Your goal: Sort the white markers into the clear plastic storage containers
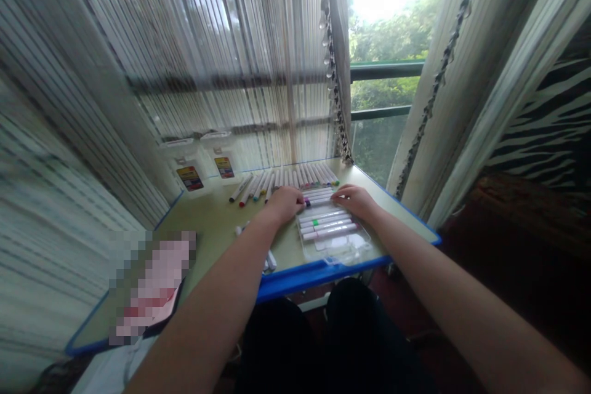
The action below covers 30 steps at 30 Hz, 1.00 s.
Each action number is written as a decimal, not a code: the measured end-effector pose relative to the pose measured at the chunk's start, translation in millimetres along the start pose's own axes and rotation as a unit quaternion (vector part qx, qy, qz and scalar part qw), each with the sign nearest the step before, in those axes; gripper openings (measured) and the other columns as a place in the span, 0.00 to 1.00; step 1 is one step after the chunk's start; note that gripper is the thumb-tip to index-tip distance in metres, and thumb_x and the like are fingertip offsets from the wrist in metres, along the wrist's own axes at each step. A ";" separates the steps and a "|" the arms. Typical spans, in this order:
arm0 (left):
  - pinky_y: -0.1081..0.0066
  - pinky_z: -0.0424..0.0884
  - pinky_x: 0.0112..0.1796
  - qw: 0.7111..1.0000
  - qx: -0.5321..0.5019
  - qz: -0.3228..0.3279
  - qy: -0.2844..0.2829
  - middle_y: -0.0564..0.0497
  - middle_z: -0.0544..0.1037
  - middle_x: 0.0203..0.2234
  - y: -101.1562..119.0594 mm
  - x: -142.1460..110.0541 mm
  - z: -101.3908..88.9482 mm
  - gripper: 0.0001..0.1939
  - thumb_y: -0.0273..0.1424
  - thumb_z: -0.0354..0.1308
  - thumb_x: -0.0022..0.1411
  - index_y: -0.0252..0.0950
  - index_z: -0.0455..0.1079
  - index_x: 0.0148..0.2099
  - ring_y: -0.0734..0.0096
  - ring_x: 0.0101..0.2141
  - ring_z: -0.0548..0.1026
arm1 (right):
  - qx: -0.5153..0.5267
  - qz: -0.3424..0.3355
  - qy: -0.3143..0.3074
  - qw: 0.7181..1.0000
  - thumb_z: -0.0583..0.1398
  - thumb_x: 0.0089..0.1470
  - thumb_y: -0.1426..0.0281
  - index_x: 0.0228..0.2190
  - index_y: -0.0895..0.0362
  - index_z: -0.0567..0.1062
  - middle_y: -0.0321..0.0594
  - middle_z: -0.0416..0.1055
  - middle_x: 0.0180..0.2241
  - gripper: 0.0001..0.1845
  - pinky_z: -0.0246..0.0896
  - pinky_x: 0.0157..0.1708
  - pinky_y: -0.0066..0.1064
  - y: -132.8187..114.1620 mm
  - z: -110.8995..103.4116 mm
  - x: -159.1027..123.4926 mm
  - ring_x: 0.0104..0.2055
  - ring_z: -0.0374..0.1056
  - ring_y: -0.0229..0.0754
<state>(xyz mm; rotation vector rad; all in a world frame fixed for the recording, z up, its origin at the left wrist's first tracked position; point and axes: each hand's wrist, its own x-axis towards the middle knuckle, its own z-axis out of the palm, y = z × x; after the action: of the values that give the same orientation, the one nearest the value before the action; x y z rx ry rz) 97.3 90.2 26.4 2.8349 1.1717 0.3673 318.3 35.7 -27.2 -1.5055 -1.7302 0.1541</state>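
My left hand [289, 202] is closed, its fingertips at the purple end of a white marker [319, 201]. Opposite it, my right hand [355, 201] has thumb and fingers pinched at the other end of that marker. Right below both hands lies a clear plastic case [339, 253] with several white markers [327, 229] side by side in it, one with a green band. Behind my hands a fanned row of white markers [295, 177] with coloured ends spreads over the table. More markers [271, 260] lie partly hidden behind my left forearm.
Two clear cases [189, 166] with labels stand at the table's back left. A pink, blurred-out item [157, 277] lies on the left of the blue-edged table [207, 212]. Striped curtains [258, 55] hang close behind the table, and my knees are under its front edge.
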 end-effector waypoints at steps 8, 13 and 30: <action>0.72 0.67 0.38 0.999 -0.029 0.001 -0.014 0.48 0.79 0.33 -2.0 -3.7 -3.4 0.10 0.34 0.57 0.54 0.37 0.77 0.35 0.67 0.36 0.74 | 0.008 0.009 -0.005 1.000 0.61 0.46 0.71 0.28 0.56 0.81 0.39 0.74 0.31 0.07 0.61 0.32 0.26 -1.6 -2.4 -0.1 0.26 0.64 0.34; 0.73 0.67 0.37 0.996 -0.063 -0.036 -0.047 0.49 0.79 0.34 -4.7 -6.7 -9.9 0.10 0.31 0.57 0.54 0.36 0.76 0.37 0.68 0.35 0.75 | 0.029 0.026 -0.009 0.999 0.61 0.47 0.69 0.29 0.58 0.80 0.40 0.74 0.31 0.08 0.61 0.30 0.26 -2.0 -1.4 -1.9 0.26 0.64 0.34; 0.75 0.67 0.33 0.983 -0.164 -0.077 -0.009 0.50 0.80 0.29 -39.0 -44.9 -66.3 0.12 0.31 0.57 0.53 0.32 0.76 0.38 0.71 0.31 0.74 | -0.030 -0.106 -0.100 0.989 0.58 0.51 0.69 0.36 0.55 0.78 0.43 0.75 0.33 0.11 0.62 0.34 0.29 -171.1 7.5 -58.0 0.30 0.68 0.39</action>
<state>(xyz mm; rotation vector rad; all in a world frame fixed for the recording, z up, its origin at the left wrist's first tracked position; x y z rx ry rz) 23.9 83.6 76.5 2.4447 1.1925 0.4747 178.8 -59.4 37.6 -1.3748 -2.0596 0.1459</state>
